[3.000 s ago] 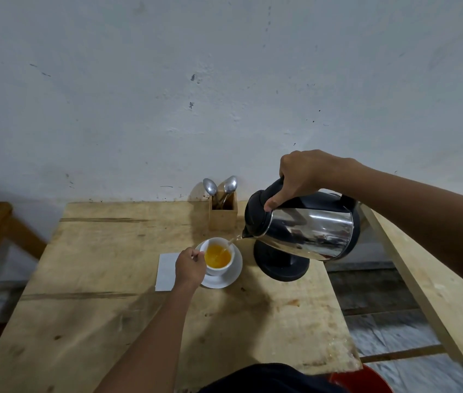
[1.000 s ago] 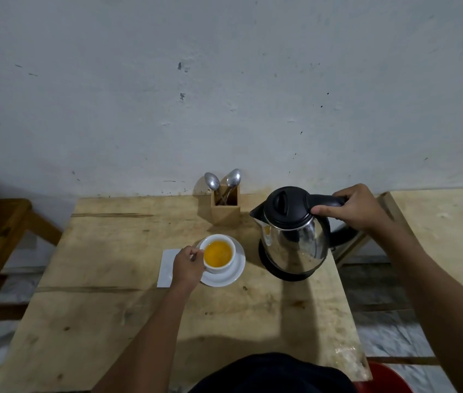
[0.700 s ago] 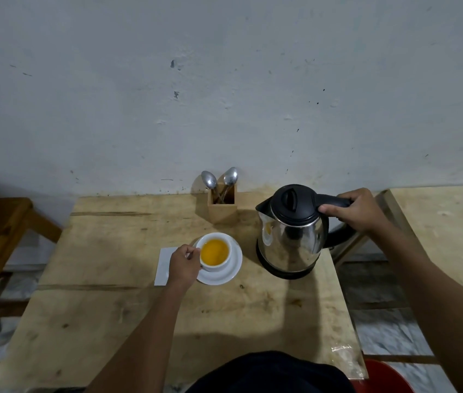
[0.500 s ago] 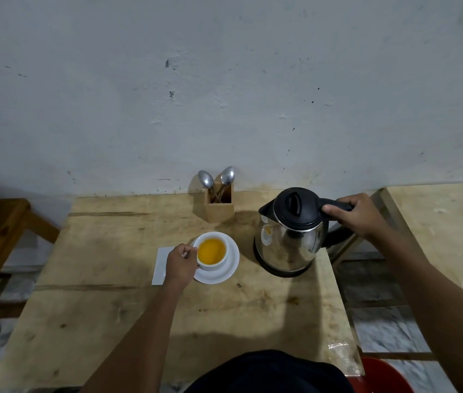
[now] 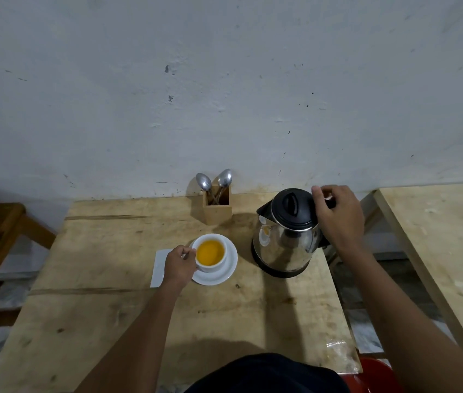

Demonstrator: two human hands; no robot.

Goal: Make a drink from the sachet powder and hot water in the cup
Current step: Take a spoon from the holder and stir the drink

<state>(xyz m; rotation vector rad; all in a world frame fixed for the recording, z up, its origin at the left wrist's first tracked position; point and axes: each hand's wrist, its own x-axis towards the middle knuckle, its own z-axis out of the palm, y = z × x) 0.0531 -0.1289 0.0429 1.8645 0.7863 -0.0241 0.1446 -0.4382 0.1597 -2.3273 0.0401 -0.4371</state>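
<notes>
The left hand (image 5: 180,264) is curled shut on the handle of the white cup (image 5: 211,253), at the cup's 9 o'clock side. The cup is full of orange drink and sits on a white saucer (image 5: 226,272) near the middle of the wooden tabletop (image 5: 111,321). The right hand (image 5: 338,217) is loosely half-closed over the black handle of the steel kettle (image 5: 287,239); its fingers arch above the handle, and whether they still press on it cannot be told. The kettle stands upright on its black base at 3 o'clock from the cup, near but apart. A white sheet (image 5: 160,266) lies flat under the left wrist, just beside the saucer at 9 o'clock. At 12 o'clock from the cup a small wooden holder (image 5: 217,207) by the wall holds two spoons (image 5: 214,180). No writing or brand can be read anywhere. Half a second ago the right hand gripped the kettle handle firmly; now its grip has loosened and lifted. The cup and left hand have kept their place.
</notes>
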